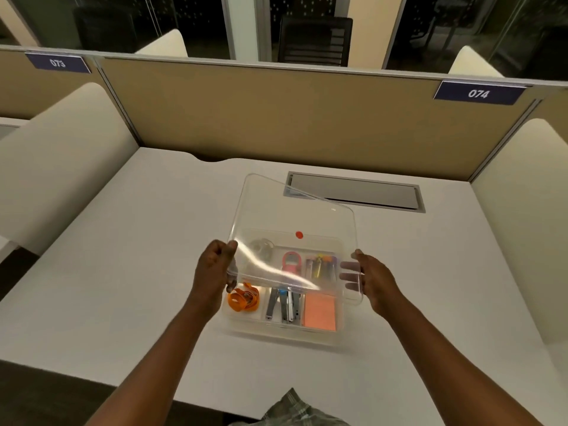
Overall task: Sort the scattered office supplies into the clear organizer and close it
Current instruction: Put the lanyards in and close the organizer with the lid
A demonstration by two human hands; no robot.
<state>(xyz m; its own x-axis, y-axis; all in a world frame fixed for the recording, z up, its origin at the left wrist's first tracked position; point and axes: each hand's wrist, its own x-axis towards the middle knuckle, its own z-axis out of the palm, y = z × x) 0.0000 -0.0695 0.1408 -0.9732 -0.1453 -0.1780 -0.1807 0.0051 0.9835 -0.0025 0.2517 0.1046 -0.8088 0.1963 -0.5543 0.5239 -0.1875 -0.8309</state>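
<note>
Glossy clear plastic lid [295,216] over matt white table [123,256].

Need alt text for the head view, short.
Both hands, left hand and right hand, hold a clear lid tilted above an open clear organizer on a white desk; its compartments hold sorted office supplies.

White desk [123,241] with a grey cable hatch [353,192] set into its far side, tan partition [276,118] rising behind the desk, numbered plates 073 [57,63] and 074 [478,93] on the partition's top edge, cream side dividers [61,167] flanking the desk, dark windows [123,23] and a black chair [315,41] beyond the partition
</note>
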